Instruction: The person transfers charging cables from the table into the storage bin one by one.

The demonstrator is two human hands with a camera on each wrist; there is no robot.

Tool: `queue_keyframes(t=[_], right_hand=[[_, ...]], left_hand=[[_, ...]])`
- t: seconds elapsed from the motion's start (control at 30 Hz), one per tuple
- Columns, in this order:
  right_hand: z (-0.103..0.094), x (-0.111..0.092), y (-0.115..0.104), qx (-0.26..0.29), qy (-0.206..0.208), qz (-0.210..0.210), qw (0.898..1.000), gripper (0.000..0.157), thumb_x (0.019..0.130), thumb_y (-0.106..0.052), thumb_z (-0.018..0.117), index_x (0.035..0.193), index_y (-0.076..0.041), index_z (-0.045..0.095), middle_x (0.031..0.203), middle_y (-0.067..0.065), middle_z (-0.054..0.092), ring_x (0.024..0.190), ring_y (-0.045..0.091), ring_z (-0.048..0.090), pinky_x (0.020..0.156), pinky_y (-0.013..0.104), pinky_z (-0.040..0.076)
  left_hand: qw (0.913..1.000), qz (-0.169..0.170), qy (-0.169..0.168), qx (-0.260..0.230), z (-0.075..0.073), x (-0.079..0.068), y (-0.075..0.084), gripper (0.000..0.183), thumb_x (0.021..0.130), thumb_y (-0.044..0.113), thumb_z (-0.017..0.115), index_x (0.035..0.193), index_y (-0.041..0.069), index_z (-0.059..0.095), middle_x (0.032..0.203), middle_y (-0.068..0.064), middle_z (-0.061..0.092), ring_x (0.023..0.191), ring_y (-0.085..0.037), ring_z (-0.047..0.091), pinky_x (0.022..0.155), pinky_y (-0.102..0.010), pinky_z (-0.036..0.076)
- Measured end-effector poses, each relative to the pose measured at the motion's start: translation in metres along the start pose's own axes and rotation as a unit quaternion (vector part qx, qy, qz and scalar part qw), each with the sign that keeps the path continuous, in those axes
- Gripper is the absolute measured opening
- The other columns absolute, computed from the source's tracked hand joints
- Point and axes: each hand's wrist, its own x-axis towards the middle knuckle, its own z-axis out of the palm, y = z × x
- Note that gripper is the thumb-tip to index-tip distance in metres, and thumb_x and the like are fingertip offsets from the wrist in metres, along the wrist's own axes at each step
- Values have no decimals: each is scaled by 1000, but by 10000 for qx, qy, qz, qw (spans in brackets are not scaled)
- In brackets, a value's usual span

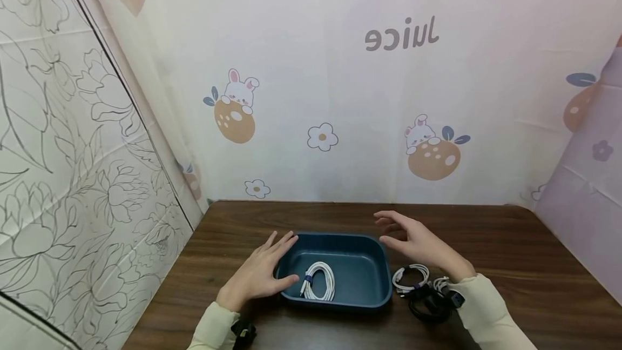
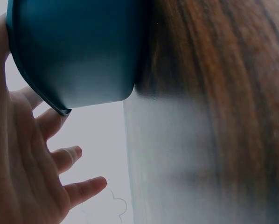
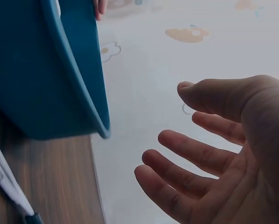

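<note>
A dark teal tray (image 1: 359, 304) sits on the table, with a coiled white cable (image 1: 328, 280) inside its left part, bound by a small blue tie. My left hand (image 1: 259, 271) rests at the tray's left rim, its fingers spread along the edge and the thumb reaching over it. In the left wrist view the fingers lie against the tray's outer wall (image 2: 79, 56). To the right of the tray my right hand (image 1: 413, 239) hovers with relaxed, loosely bent fingers and holds nothing. Below that hand lie another white cable coil (image 1: 421, 270) and a black cable coil (image 1: 430, 307).
The brown wooden table (image 1: 544, 263) runs back to a printed curtain (image 1: 320, 69) with rabbits and flowers. A floral sheet (image 1: 97, 177) hangs along the left side. Another white cable (image 1: 441, 283) is partly hidden by the right wrist.
</note>
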Motion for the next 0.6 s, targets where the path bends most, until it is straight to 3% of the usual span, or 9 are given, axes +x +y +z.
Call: queue_keyframes(t=[0.3, 0.5, 0.6], right_hand=[[-20, -22, 11, -101, 112, 129, 9998, 51, 105, -27, 66, 152, -14, 50, 141, 17, 63, 122, 39, 66, 93, 52, 58], [-31, -41, 25, -118, 250, 348, 9990, 51, 105, -26, 66, 152, -17, 49, 143, 14, 62, 117, 21, 67, 90, 33, 59], [-36, -50, 34, -201, 278, 430, 9985, 50, 105, -26, 66, 152, -17, 50, 143, 14, 62, 117, 17, 67, 87, 30, 58]], left_hand=[[10000, -24, 27, 54, 0, 0, -1, 86, 96, 59, 66, 167, 30, 29, 174, 1, 27, 159, -47, 20, 114, -79, 30], [10000, -13, 27, 38, 1, 0, -2, 85, 95, 59, 66, 167, 30, 30, 174, 1, 28, 159, -48, 20, 113, -79, 30], [10000, 9, 6, 30, 1, 1, -1, 85, 95, 59, 66, 167, 29, 30, 174, 1, 27, 159, -48, 20, 114, -79, 29]])
